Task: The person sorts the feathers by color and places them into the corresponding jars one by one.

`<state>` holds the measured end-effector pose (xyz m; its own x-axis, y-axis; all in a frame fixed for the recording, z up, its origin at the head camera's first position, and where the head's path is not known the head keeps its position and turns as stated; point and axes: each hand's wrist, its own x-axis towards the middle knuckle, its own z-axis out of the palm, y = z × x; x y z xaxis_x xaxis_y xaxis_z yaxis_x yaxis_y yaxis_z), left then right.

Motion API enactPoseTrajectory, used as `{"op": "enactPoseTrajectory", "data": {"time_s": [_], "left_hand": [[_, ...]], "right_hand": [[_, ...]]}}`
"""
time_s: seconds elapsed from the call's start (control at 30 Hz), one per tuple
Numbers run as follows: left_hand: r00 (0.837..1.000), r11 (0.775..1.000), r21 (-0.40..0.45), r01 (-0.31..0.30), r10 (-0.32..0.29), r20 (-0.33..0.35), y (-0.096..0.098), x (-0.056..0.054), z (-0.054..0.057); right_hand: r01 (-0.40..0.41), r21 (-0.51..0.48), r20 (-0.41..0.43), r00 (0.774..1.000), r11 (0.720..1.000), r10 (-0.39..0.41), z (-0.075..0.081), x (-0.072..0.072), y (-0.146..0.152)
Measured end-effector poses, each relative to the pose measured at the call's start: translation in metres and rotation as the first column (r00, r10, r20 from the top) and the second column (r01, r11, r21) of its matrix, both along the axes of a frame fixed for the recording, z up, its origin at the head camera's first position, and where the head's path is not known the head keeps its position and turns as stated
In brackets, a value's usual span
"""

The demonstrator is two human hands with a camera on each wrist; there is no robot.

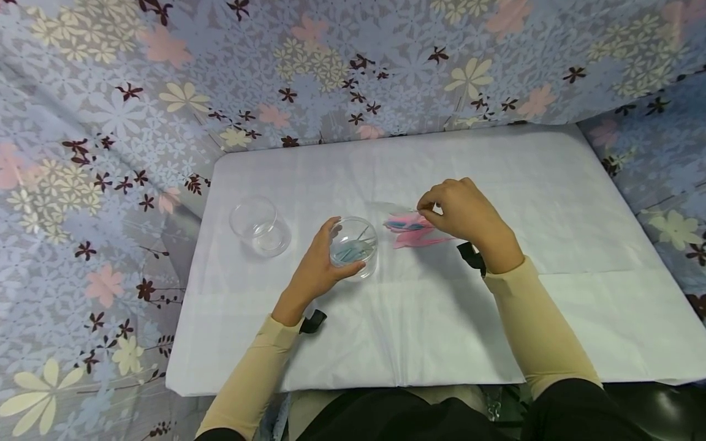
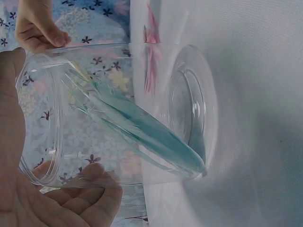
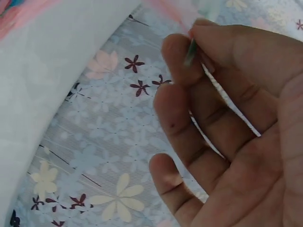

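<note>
Teal feathers (image 2: pixel 142 127) lean inside the clear jar (image 2: pixel 102 146), their tips near its rim and their lower ends gathered at one side of the base; your left hand (image 1: pixel 320 260) holds that jar close to the rim, thumb on the near side and fingers round the far one, though you cannot tell whether its base touches the white cloth (image 1: pixel 573 318); your right hand (image 1: pixel 462 211) keeps a narrow pinch, thumb against forefinger, on the end of a pale feather (image 1: pixel 388 207), the other fingers loosely bent and apart; that feather points leftward over the pink feathers (image 1: pixel 416 237) and blue feathers (image 1: pixel 405 225), which lie on the cloth between jar and hand; a second clear jar (image 1: pixel 259 226) stands well to your left. Expect the pale feather to weigh almost nothing, with a springy shaft and soft vanes that likely crease, split or drift in any draught; take it by the bare end of the shaft, as you do now, and pinch lightly; the jar looks like thin, smooth plastic, probably light and a little slippery, easy to dent if squeezed; hold it round the stiffer rim and leave its mouth uncovered.
</note>
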<state>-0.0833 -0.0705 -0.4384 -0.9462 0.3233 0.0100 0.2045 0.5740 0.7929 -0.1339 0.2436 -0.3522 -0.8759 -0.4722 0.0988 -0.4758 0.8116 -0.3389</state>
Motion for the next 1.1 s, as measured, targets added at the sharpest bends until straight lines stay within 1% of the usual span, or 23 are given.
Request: {"op": "enactPoseTrajectory", "data": {"time_s": [0.2,0.3,0.37,0.47,0.53,0.63,0.7,0.77,0.83,0.9,1.1], "left_hand": [[1.0,1.0,0.001,0.005,-0.005,0.005,0.001,0.0,0.001],[1.0,1.0,-0.002,0.005,-0.005,0.004,0.0,0.0,0.0],[1.0,1.0,-0.003,0.003,-0.003,-0.002,0.0,0.0,0.0],[1.0,1.0,-0.002,0.002,-0.002,-0.01,0.0,-0.001,-0.001],[1.0,1.0,0.0,0.004,-0.004,-0.009,0.0,-0.001,-0.001],[1.0,1.0,-0.005,0.006,-0.006,-0.004,0.0,-0.001,0.0],[1.0,1.0,-0.007,0.006,-0.006,-0.003,-0.001,-0.002,0.001],[1.0,1.0,-0.01,0.001,-0.001,0.0,-0.002,-0.002,0.001],[1.0,1.0,-0.006,-0.004,0.004,0.002,-0.002,-0.002,0.001],[1.0,1.0,0.0,-0.005,0.005,0.008,-0.002,-0.002,0.001],[1.0,0.999,0.032,0.015,-0.015,0.021,-0.002,-0.002,0.0]], "right_hand": [[-0.01,-0.016,0.025,1.0,1.0,0.01,-0.009,-0.004,0.005],[0.004,-0.024,0.028,1.0,1.0,-0.004,-0.012,-0.005,0.007],[0.019,-0.034,0.007,1.0,0.999,-0.019,-0.013,-0.005,0.007],[0.02,-0.068,-0.055,0.998,0.998,-0.023,-0.01,-0.003,0.006],[-0.016,-0.091,-0.113,0.994,0.996,0.005,-0.004,0.0,0.002],[-0.114,-0.095,-0.187,0.978,0.989,0.095,0.01,0.007,-0.009],[-0.188,-0.063,-0.23,0.958,0.98,0.169,0.021,0.011,-0.02],[-0.259,-0.021,-0.255,0.936,0.966,0.245,0.028,0.014,-0.031],[-0.31,0.015,-0.26,0.917,0.951,0.303,0.032,0.015,-0.042],[-0.337,0.046,-0.248,0.908,0.94,0.338,0.031,0.015,-0.052],[-0.334,0.123,-0.165,0.922,0.934,0.352,0.022,0.015,-0.074]]}}
